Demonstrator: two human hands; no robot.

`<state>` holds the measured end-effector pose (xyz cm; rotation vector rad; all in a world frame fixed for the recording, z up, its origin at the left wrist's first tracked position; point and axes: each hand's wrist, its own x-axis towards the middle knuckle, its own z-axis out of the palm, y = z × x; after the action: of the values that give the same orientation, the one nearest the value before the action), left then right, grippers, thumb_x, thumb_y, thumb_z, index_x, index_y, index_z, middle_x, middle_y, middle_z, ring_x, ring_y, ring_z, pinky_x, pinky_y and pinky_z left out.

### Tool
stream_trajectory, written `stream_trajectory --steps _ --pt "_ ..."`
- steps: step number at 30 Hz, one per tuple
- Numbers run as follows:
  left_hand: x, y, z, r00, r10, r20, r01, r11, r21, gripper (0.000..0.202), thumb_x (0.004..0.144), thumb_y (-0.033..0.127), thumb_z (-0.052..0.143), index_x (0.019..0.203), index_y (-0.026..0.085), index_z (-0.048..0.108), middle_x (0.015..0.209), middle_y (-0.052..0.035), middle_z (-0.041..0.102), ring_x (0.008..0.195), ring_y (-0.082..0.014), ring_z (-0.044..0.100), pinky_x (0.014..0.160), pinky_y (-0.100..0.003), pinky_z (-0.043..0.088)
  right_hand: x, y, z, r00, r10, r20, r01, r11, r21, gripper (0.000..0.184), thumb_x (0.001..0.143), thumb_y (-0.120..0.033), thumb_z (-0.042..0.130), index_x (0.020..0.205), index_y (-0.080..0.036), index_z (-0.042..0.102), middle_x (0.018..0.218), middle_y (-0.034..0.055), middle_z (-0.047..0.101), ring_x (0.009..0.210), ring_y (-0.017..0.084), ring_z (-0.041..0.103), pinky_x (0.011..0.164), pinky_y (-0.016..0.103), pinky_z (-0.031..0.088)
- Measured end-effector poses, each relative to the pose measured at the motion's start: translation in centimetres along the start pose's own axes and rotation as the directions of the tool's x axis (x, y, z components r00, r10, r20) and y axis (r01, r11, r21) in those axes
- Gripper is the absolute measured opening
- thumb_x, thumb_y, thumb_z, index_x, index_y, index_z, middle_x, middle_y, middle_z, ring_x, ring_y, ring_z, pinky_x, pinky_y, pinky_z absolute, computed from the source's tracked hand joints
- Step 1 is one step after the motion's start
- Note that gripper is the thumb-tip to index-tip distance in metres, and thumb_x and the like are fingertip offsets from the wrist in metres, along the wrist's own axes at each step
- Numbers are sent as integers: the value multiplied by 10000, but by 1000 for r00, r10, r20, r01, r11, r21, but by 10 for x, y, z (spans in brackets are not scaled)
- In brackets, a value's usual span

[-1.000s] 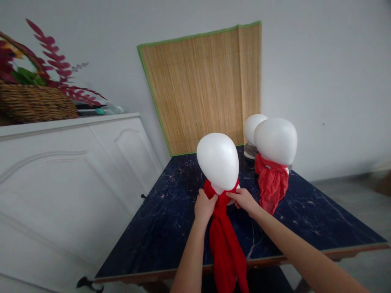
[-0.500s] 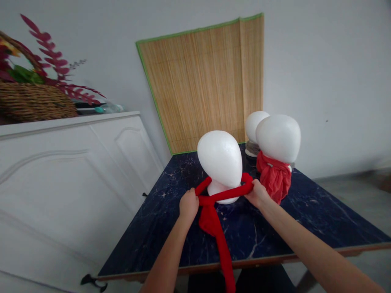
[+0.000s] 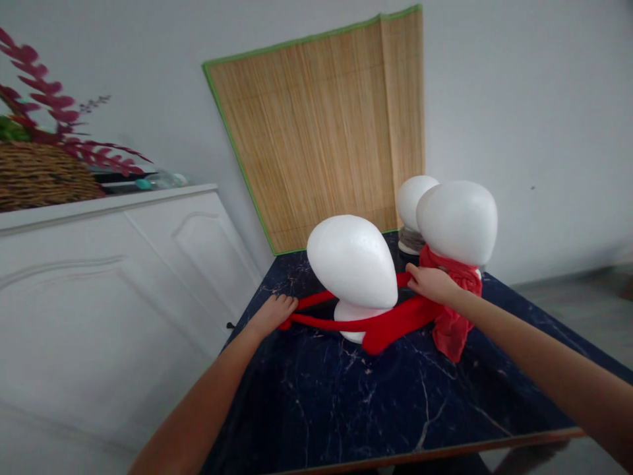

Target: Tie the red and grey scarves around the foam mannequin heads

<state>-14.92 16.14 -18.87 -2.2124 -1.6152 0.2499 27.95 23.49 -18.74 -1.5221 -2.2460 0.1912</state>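
Note:
A red scarf (image 3: pixel 395 324) runs around the neck of the nearest white foam head (image 3: pixel 350 258), with one strand behind it and one in front. My left hand (image 3: pixel 275 313) is closed on the scarf left of the head. On the other side, my right hand (image 3: pixel 431 284) grips the scarf, close to a second white foam head (image 3: pixel 457 221). That head wears a coral-red scarf (image 3: pixel 451 335) around its neck, partly hidden by my right hand and forearm. The nearest head looks tilted to the right.
A third white head (image 3: pixel 414 198) with a grey-brown wrap stands behind. All stand on a dark blue marbled table (image 3: pixel 316 402). A bamboo mat (image 3: pixel 321 132) hangs on the wall. At the left is a white cabinet (image 3: pixel 163 257) bearing a wicker basket (image 3: pixel 44 175) with purple foliage.
My hands have moved farther apart, stretching the scarf sideways. The hanging red end has swung from the table's front edge to the right. The nearest head tilts more.

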Motion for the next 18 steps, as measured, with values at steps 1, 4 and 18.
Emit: stream_trajectory --steps 1,4,18 --pt "3 -9 -1 1000 -7 1 7 1000 3 341 874 45 415 1118 188 605 1044 -129 635 1028 -242 567 872 -360 436 0 0 1 999 -42 23 44 997 -70 193 852 -204 481 1027 -140 535 924 152 657 857 283 627 689 315 402" --pt "11 -26 -5 993 -117 -24 117 993 0 304 851 30 417 1020 161 632 1008 -144 639 1009 -263 574 864 -395 436 -3 -1 4 989 -128 76 141 967 -212 220 865 -227 481 1057 -148 552 995 151 651 874 289 637 696 324 428" --pt "-14 167 -23 917 -389 -90 -54 102 -993 769 728 355 729 1390 197 372 1374 -132 492 1270 -275 464 1090 -457 361 -33 -75 39 961 -246 -126 265 688 676 343 803 -399 598 1057 -171 555 1106 96 621 1053 265 562 963 436 432"
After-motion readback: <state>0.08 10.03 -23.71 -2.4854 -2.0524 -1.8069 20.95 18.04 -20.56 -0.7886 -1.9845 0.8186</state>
